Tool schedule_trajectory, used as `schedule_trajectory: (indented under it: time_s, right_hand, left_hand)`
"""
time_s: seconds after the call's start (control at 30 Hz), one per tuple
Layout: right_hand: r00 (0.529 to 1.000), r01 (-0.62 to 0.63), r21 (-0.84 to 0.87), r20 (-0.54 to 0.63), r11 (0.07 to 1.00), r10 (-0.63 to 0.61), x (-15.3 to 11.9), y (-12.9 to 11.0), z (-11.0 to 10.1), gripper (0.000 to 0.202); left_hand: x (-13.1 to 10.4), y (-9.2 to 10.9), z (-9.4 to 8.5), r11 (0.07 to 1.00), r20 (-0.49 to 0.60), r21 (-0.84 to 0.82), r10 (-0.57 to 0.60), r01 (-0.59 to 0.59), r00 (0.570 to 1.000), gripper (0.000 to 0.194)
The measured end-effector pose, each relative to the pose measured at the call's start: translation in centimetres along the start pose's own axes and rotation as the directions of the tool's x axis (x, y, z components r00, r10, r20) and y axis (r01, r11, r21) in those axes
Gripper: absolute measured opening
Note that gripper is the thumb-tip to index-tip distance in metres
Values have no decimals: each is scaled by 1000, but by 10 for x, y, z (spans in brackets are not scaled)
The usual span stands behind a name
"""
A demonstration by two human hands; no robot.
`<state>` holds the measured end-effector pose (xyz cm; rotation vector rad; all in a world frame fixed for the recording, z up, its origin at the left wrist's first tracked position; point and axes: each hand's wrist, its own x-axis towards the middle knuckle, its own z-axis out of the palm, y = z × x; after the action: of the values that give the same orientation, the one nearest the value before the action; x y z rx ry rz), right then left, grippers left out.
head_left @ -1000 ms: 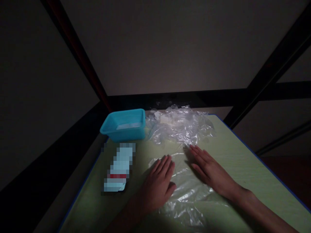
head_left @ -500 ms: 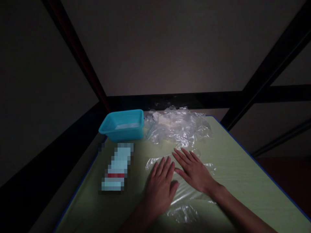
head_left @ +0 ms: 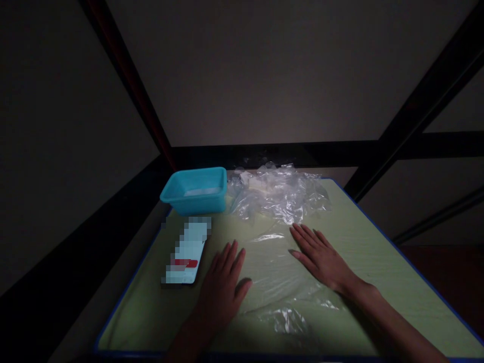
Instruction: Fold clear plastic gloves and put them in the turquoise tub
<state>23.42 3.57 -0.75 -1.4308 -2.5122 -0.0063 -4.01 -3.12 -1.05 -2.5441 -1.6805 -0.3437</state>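
Note:
A clear plastic bag (head_left: 278, 272) lies spread flat on the pale green tabletop, with wrinkles running across it and a crumpled, shiny part near the front. My left hand (head_left: 226, 285) rests palm down at the bag's left side, fingers stretched forward and thumb apart. On the right side, my right hand (head_left: 321, 257) also lies flat, its fingers pointing forward and to the left. Neither hand grips anything. Just beyond the right fingertips is a heap of crumpled clear plastic bags (head_left: 283, 196), with something pale partly covered among them.
A turquoise plastic basin (head_left: 200, 204) stands at the back left, with something whitish inside. In front of it lies a phone (head_left: 189, 249) with a lit, blurred-out screen. The green table (head_left: 381, 272) has a blue edge. A wall rises behind it.
My hands have moved apart across the plastic bag, the left one leftward and the right one rightward. The bag between them lies more spread out. The view has shifted slightly.

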Motion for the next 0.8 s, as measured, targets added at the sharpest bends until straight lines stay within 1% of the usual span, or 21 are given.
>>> schedule_trajectory:
  time_s: [0.07,0.1,0.17,0.2,0.27,0.3,0.37,0.43,0.5,0.63,0.8]
  right_hand:
    - [1000,-15,27,-20,1000,15,-5,-12,-7,55]
    - [1000,-14,44,-21,999,14,-7,-23,-9,55]
    - [998,-58,64,-33,996,61,-12,-49,-12,50]
    - [997,-62,76,-34,995,64,-13,-64,-11,50]
    - [999,-53,86,-3,995,53,-14,-90,-6,59]
    - [999,-48,80,13,996,47,-14,-100,-2,61]
    - [997,-77,54,26,996,76,-13,-113,6,59]
    - [993,-116,26,15,993,116,-13,-115,12,51]
    - [987,-158,8,-19,987,158,-15,-109,14,47]
    - [970,-226,-3,-89,974,225,-23,-91,14,58]
    - [952,-292,-55,-107,955,285,-36,-67,9,61]
  left_hand:
    - [-3,3,-1,999,-47,-7,-35,34,998,53]
    - [-3,7,-1,999,-65,-16,-49,48,997,54]
    - [-2,20,0,998,-76,-31,-64,62,995,53]
    - [-1,29,2,997,-61,-30,-68,67,996,52]
    - [3,45,6,999,-17,-9,-44,44,999,50]
    - [4,52,9,999,-5,3,-38,38,999,50]
    - [7,61,13,1000,6,20,-21,21,1000,51]
    - [8,66,14,999,-7,28,-26,27,1000,48]
    - [8,67,12,999,-31,29,-44,44,999,46]
    - [6,67,6,997,-61,21,-70,72,996,45]
    - [5,68,6,996,-65,2,-92,92,994,45]
